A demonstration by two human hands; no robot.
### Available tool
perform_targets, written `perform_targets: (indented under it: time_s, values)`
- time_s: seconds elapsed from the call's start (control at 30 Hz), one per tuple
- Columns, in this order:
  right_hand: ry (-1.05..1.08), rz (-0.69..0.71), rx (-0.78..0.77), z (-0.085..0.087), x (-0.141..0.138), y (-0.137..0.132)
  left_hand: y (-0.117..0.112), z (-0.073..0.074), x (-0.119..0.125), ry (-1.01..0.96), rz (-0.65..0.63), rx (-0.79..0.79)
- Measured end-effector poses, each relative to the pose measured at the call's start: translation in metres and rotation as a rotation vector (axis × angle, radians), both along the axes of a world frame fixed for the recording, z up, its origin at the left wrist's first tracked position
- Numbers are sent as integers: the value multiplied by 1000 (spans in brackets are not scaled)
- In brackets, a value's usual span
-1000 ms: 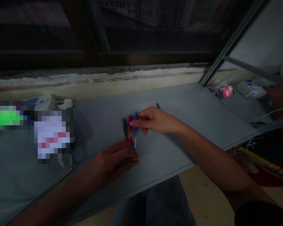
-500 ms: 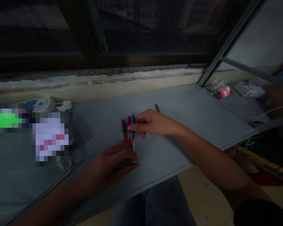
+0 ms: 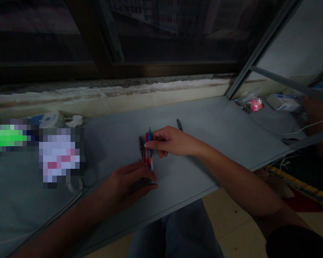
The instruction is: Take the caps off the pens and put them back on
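Three pens lie side by side on the grey desk (image 3: 204,114). The leftmost is a black pen (image 3: 140,142), beside it a red pen (image 3: 146,137), and at the right a blue pen (image 3: 150,135) with a clear lower barrel. My right hand (image 3: 169,141) pinches the upper part of the blue pen, its thumb reaching across to the red one. Curled around the pens' near ends is my left hand (image 3: 133,179), with the blue pen's lower end showing between thumb and fingers. Its fingers cover the other lower ends. Another black pen (image 3: 179,124) lies apart, beyond my right hand.
On the left are a blurred white item (image 3: 59,154), a white cable (image 3: 70,197) and a crumpled tissue (image 3: 74,120). A metal post (image 3: 238,80) rises at the desk's right, with a box (image 3: 284,102) and wires beyond it. The window sill (image 3: 150,86) runs along the back.
My right hand and the blue pen have shifted very slightly left, closer to the red pen. My left hand stays nearly in place, and the grip of both hands looks the same.
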State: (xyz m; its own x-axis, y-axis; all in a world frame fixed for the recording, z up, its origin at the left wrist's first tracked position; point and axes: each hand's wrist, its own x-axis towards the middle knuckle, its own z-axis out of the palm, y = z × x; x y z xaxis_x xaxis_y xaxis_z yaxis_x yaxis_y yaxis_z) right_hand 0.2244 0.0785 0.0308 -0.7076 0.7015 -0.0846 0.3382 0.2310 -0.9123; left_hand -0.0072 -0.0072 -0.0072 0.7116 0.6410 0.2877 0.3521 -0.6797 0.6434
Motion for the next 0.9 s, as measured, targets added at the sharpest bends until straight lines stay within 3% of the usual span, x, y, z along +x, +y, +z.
perform_targets:
  time_s: [0.13, 0.23, 0.3, 0.37, 0.43, 0.53, 0.7, 0.9]
  values:
    - [30, -31, 34, 1, 3, 5, -1, 4, -1, 25, 5, 21]
    - [0, -182, 138, 5, 18, 20, -2, 8, -1, 10, 45, 95]
    - [-144, -316, 268, 7, 33, 33, 0, 9, 1, 3, 95, 162]
    - [-420, -380, 424, 6, 45, 43, 3, 8, 2, 30, 148, 222]
    - [-682, -372, 468, 3, 53, 49, 7, 6, 3, 91, 184, 289]
    - [-839, -371, 438, -4, 55, 51, 11, 1, 3, 199, 202, 391]
    - [-855, -419, 449, -10, 52, 49, 15, -6, 2, 272, 137, 381]
    - [-807, -318, 468, -11, 51, 49, 19, -9, 0, 324, 124, 350]
